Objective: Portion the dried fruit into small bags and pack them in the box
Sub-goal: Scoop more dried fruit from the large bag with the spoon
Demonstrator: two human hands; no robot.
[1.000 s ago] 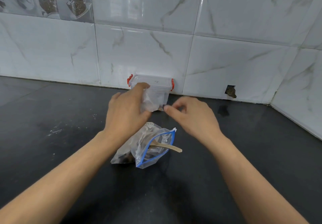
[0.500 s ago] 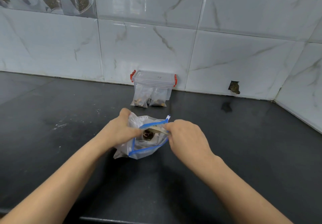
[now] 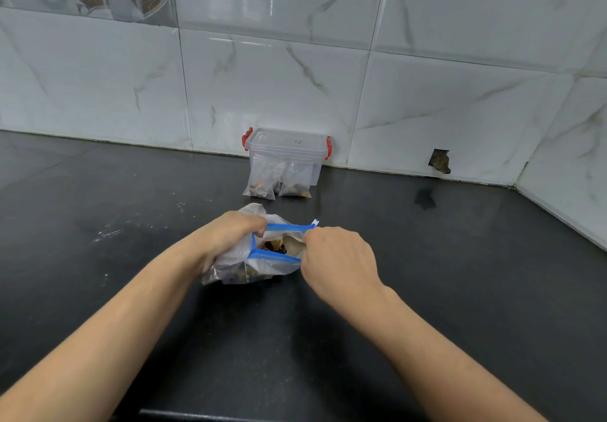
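A large clear zip bag [image 3: 262, 265] with a blue zipper lies on the black counter [image 3: 427, 273], its mouth pulled open to show dark and orange dried fruit [image 3: 274, 245]. My left hand [image 3: 226, 236] grips the left side of the mouth. My right hand [image 3: 338, 257] pinches the handle of a pale wooden spoon [image 3: 293, 244], whose bowl sits inside the bag. Behind, a clear plastic box [image 3: 286, 145] with red latches and a shut lid stands against the wall. Two small filled bags [image 3: 261, 181] [image 3: 296, 182] lean upright against its front.
White marble-look wall tiles [image 3: 295, 76] close off the counter at the back and right, meeting in a corner at the far right. A small dark hole [image 3: 439, 161] breaks the tile near the counter. Pale scuff marks [image 3: 108, 232] mark the counter to the left.
Both hands have come back from the box, leaving a small bag standing in front of it. They now hold the large zip bag, which has been pulled open and upright.
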